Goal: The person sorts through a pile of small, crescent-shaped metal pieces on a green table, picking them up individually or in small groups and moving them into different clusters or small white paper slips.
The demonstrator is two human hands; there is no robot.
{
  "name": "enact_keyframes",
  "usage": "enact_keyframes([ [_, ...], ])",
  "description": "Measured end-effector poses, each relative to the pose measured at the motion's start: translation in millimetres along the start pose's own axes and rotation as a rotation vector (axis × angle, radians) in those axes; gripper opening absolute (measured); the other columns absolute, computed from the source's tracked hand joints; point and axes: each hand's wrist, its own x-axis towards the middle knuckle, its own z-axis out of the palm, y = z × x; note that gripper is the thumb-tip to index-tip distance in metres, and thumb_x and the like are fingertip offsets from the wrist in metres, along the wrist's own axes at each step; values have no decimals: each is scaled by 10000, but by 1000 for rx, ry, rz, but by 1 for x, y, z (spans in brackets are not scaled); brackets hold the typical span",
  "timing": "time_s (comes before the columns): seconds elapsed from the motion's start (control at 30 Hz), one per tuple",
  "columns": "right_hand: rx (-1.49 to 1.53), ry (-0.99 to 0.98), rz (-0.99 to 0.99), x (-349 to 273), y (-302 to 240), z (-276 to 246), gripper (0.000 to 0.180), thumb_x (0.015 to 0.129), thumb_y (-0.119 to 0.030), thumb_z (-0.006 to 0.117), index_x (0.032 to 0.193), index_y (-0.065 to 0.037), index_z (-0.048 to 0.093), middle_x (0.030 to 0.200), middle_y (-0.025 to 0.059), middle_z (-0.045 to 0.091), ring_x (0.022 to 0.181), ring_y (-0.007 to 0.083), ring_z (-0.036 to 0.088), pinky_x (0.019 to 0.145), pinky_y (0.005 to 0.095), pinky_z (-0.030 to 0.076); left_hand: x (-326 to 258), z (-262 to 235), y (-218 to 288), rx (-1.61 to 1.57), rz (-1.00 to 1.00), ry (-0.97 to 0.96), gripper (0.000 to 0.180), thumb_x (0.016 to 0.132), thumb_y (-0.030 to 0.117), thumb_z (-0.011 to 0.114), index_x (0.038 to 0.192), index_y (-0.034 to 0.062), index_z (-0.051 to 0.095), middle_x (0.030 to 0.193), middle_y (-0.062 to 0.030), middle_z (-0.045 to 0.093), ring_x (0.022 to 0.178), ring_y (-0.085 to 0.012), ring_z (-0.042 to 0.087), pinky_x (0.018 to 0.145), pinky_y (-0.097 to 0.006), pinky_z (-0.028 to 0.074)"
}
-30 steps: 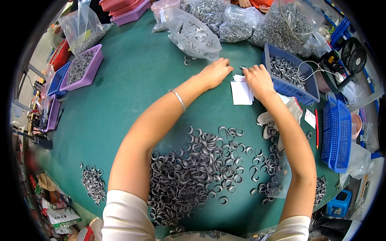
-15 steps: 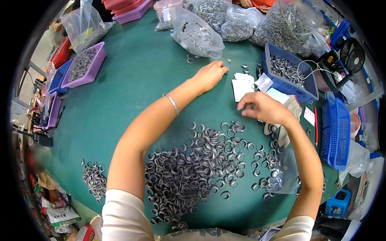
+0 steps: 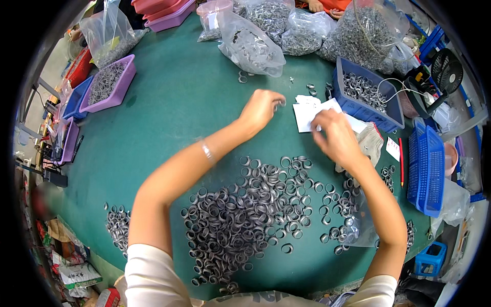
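Note:
My left hand point(image 3: 262, 111) is over the middle of the green table. Its fingers are pinched on a small grey metal ring point(image 3: 279, 105), partly hidden by the fingertips. Over the white paper cards point(image 3: 303, 118) my right hand point(image 3: 336, 137) hangs with bent fingers drawn together. A small pale bit shows at its fingertips, too blurred to name. Between my forearms spreads a large heap of grey rings point(image 3: 230, 220). A pale work glove point(image 3: 369, 142) lies partly behind my right hand.
A blue bin of rings point(image 3: 365, 94) stands at the right, near a small black fan point(image 3: 447, 71). Clear bags of metal parts point(image 3: 358, 38) line the far edge. Blue baskets point(image 3: 427, 166) sit at the right edge, a purple tray point(image 3: 110, 84) at the left. Another person's hand point(image 3: 315, 6) shows beyond.
My left hand has drawn back slightly to the left, and a ring now shows at its fingertips. My right hand has moved up over the cards. The red-marked card by the bin is no longer visible.

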Motion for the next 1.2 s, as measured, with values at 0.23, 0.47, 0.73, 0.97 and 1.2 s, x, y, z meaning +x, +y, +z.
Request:
enact_keyframes([
  [0.23, 354, -18, 197, 30, 27, 8, 202, 822, -86, 607, 969, 51, 626, 879, 212, 654, 825, 353, 634, 760, 401, 489, -47, -54, 31, -381, 52, -646, 173, 824, -29, 600, 973, -7, 685, 968, -97, 689, 824, -164, 640, 703, -299, 526],
  [0.47, -269, -17, 354, 91, 75, 66, 273, 809, -40, 569, 1076, 16, 579, 1092, 234, 560, 1036, 393, 565, 861, 457, 488, -22, -34, -36, 289, 35, 223, 275, 820, 91, 651, 1076, 0, 611, 1152, -158, 562, 1091, -313, 520, 916, -364, 436],
  [0.73, -223, -30, 430, 102, 80, 81, 241, 808, -11, 552, 1045, 13, 581, 1093, 228, 556, 965, 395, 602, 812, 424, 525, 33, -13, -71, 506, -263, 268, 492, 770, 360, 712, 1079, -7, 603, 1146, -153, 535, 1108, -325, 464, 902, -463, 372],
  [0.97, -363, 66, 411, 101, 78, 92, 180, 803, -15, 561, 976, 35, 568, 1044, 224, 559, 946, 357, 610, 789, 411, 536, 56, 3, -73, 525, -561, 493, 463, 706, 415, 754, 921, 18, 653, 1088, -122, 541, 1053, -302, 476, 874, -446, 368],
  [1.2, -418, 114, 300, 96, 76, 87, 112, 819, -30, 540, 919, 11, 571, 931, 175, 602, 924, 329, 618, 771, 413, 531, 52, -2, -78, 411, -523, 440, 404, 696, 348, 725, 899, 8, 646, 1062, -151, 539, 1048, -331, 485, 875, -464, 385],
])
